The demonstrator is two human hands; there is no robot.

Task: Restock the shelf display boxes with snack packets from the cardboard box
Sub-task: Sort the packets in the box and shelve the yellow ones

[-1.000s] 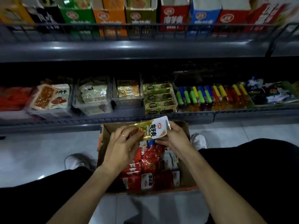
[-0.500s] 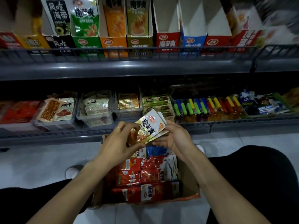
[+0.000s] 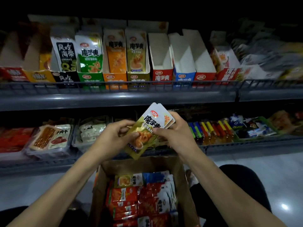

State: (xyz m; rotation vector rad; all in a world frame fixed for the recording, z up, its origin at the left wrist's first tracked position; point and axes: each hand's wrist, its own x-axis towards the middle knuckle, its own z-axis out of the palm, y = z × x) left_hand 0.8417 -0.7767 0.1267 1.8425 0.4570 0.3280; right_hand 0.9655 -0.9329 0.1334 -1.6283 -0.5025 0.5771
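Open air lies between the cardboard box [image 3: 183, 185] below and the upper shelf's front edge [image 3: 114, 99]. A low wire rail [image 3: 124, 85] runs along that edge, in front of the display boxes. The gold display box [image 3: 138, 76] and those to its left stand packed with packets; the red display box [image 3: 161, 63] just right of it and the blue display box [image 3: 183, 64] gape open from above.
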